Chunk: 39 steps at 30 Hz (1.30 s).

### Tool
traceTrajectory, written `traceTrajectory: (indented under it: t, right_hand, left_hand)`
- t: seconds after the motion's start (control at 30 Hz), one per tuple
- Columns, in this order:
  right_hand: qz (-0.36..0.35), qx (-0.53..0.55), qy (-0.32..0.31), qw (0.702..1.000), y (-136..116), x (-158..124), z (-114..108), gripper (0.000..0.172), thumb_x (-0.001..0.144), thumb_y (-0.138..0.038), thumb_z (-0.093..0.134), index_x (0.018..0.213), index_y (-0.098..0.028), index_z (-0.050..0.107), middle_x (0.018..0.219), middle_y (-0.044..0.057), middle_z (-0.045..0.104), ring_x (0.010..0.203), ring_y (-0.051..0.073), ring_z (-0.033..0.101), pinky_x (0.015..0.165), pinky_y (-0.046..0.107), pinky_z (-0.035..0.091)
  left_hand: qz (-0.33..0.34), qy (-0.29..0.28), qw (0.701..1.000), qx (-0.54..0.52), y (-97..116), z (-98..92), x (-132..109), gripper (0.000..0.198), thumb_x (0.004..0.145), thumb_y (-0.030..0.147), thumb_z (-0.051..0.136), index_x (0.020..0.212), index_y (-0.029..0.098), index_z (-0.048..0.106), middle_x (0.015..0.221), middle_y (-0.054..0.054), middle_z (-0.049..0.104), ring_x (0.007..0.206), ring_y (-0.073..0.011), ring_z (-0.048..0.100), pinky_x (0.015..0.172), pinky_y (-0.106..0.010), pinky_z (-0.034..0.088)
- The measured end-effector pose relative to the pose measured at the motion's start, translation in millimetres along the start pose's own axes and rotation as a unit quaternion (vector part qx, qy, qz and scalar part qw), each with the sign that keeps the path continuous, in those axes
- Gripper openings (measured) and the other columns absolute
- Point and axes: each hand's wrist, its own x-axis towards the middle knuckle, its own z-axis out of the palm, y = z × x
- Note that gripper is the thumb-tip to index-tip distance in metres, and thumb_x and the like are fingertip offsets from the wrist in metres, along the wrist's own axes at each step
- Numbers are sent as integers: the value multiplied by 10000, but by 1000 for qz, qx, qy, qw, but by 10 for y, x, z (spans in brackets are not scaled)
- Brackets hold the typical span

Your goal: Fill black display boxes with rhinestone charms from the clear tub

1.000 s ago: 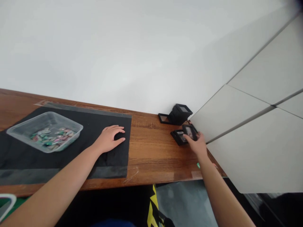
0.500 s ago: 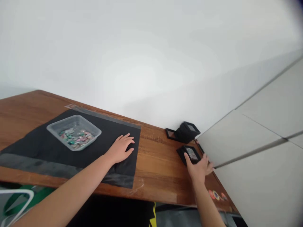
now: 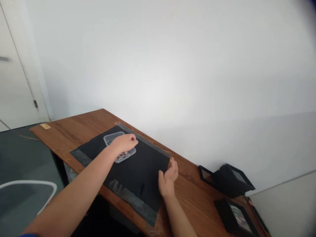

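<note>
My left hand (image 3: 124,143) hovers over a clear plastic tray (image 3: 110,138) of small coloured pieces, its fingers curled downward with nothing visibly in them. The tray sits on a black mat (image 3: 138,169) on the wooden table (image 3: 74,130). My right hand (image 3: 168,179) is open, fingers together and stretched out, at the mat's right edge, holding nothing. A flat black frame box (image 3: 234,218) lies on the table at the lower right, away from both hands.
A stack of black frame boxes (image 3: 229,181) stands against the white wall at the right, with a flat frame (image 3: 205,173) beside it. A white curved chair edge (image 3: 28,185) is at lower left. A door (image 3: 14,85) is at far left.
The view swung left. My right hand let go of the black frame box and came to the mat's right edge. My left hand lifted off the mat and moved over the tray.
</note>
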Motion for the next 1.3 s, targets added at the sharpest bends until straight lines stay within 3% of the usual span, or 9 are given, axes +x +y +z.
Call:
traceTrajectory:
  t: [0.07, 0.13, 0.27, 0.47, 0.6, 0.87, 1.0, 1.1, 1.3]
  right_hand:
    - [-42, 2, -51, 998, -64, 36, 122, 679, 930, -258, 452, 1548, -139, 197, 1545, 215, 361, 1491, 380, 212, 1148, 656, 232]
    - [-41, 9, -59, 997, -70, 19, 150, 682, 941, -247, 456, 1562, -156, 189, 1572, 197, 341, 1514, 363, 173, 1172, 649, 200]
    - [42, 62, -46, 996, 37, -28, 71, 749, 972, -338, 465, 1605, -166, 103, 1640, 190, 235, 1540, 363, 115, 1189, 650, 161]
    - [178, 155, -22, 971, 202, 90, -62, 820, 961, -483, 519, 1603, -165, 119, 1657, 192, 189, 1539, 351, 143, 1220, 611, 141]
    - [212, 170, 28, 962, 252, 187, -114, 801, 941, -532, 529, 1563, -122, 235, 1610, 215, 277, 1508, 349, 240, 1230, 570, 162]
    - [280, 171, 20, 944, 270, 204, -162, 746, 925, -558, 541, 1504, -139, 329, 1558, 202, 362, 1467, 347, 316, 1220, 553, 195]
    - [298, 177, 15, 938, 282, 198, -164, 727, 920, -552, 556, 1491, -153, 347, 1554, 196, 366, 1466, 357, 308, 1217, 557, 196]
    - [293, 181, 15, 939, 302, 193, -153, 705, 923, -534, 564, 1483, -161, 354, 1541, 195, 382, 1456, 357, 321, 1210, 560, 207]
    - [307, 192, 30, 932, 327, 213, -172, 653, 898, -560, 574, 1399, -159, 455, 1480, 187, 463, 1414, 342, 381, 1193, 550, 237]
  left_hand:
    - [-65, -53, 995, 52, -125, -73, 96, 266, 978, 366, 566, 1107, 159, 672, 1082, -95, 701, 961, -244, 683, 832, -411, 561]
    - [-103, -100, 985, 90, -181, -41, 155, 316, 964, 364, 628, 1199, 152, 636, 1187, -102, 663, 1026, -233, 665, 878, -435, 571]
    - [-125, -130, 975, 130, -160, 178, 194, 350, 960, 342, 642, 1260, 164, 610, 1264, -106, 631, 1092, -247, 648, 911, -454, 568]
    - [-115, -98, 975, 160, -206, 314, 200, 286, 952, 355, 647, 1151, 150, 659, 1168, -95, 675, 1044, -238, 665, 901, -444, 559]
    - [-104, -48, 980, 164, -243, 178, 190, 139, 889, 298, 640, 890, 194, 731, 1041, -102, 743, 975, -291, 704, 798, -388, 523]
    - [-65, 43, 989, 129, -216, -62, -21, 242, 920, 423, 519, 888, 272, 705, 982, -26, 758, 884, -251, 687, 645, -312, 415]
    - [-2, 124, 992, 21, -70, -15, -138, 238, 916, 435, 536, 918, 284, 720, 909, -2, 750, 831, -221, 676, 630, -291, 422]
    - [55, 140, 987, -64, 148, 107, -157, 231, 905, 439, 574, 889, 277, 738, 906, 4, 758, 846, -212, 681, 673, -292, 465]
    - [197, 123, 953, -194, 687, 648, -32, 164, 905, 372, 652, 862, 270, 773, 846, 19, 782, 758, -169, 703, 663, -265, 509]
